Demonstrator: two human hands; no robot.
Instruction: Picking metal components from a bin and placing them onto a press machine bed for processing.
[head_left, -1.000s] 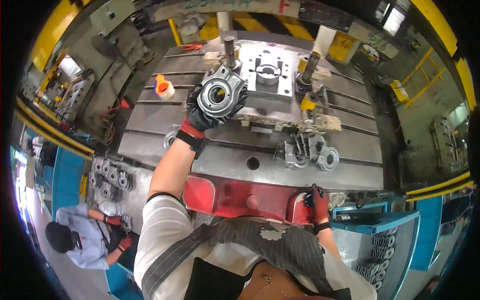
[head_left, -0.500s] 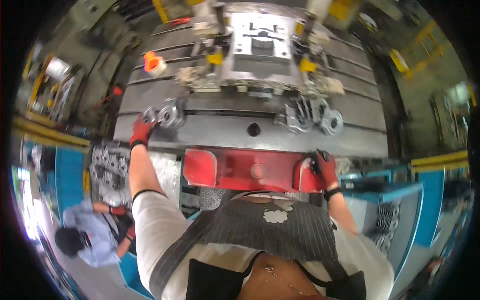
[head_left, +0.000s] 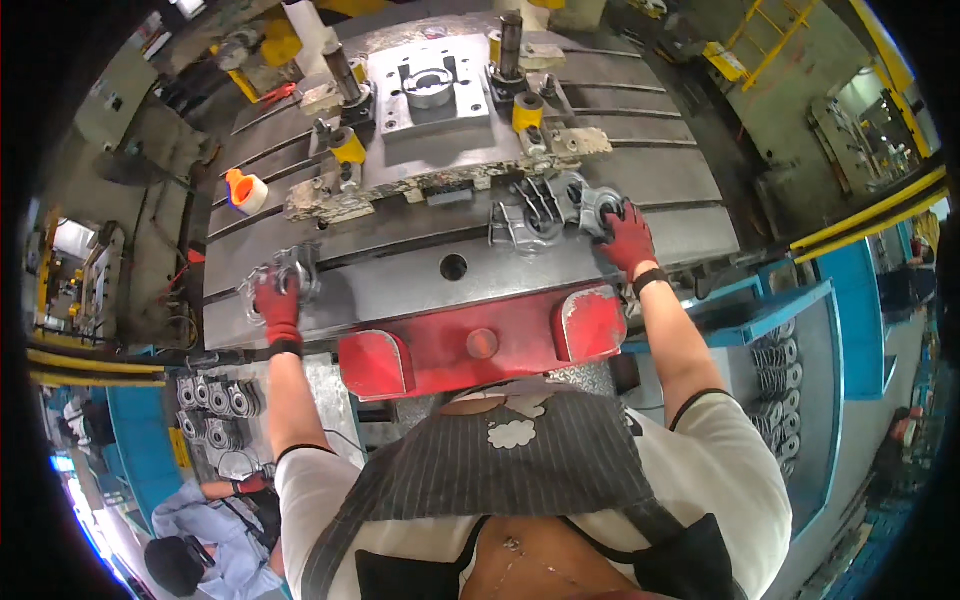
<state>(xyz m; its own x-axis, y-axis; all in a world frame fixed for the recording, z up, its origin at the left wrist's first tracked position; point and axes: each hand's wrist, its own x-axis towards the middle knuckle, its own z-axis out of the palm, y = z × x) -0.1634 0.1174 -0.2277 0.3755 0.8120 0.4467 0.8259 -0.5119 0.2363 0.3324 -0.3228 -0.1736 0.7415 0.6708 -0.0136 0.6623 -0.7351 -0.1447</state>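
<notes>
My left hand [head_left: 277, 301], in a red glove, is at the left end of the grey machine bed [head_left: 390, 285]. Its fingers close on a grey metal casting [head_left: 256, 292], beside another casting [head_left: 298, 265]. Over on the right, my red-gloved right hand [head_left: 629, 240] grips the edge of a ring-shaped metal casting [head_left: 598, 205]. Left of that ring lie more ribbed castings [head_left: 530, 215], touching one another. The fingers partly hide both held parts. In front of me stands a red metal block [head_left: 480, 344] with raised ends.
Beyond the castings sits a die [head_left: 430, 85] with upright posts and yellow collars [head_left: 528, 111]. An orange tape roll [head_left: 247, 193] lies at the left. A blue-framed bin [head_left: 833, 390] holds stacked castings at right. A co-worker [head_left: 215, 535] is at lower left, near more castings [head_left: 215, 400].
My right hand has left the red block's right end and reached forward onto the ring-shaped casting. My left hand has shifted over the left castings. The view has turned and moved.
</notes>
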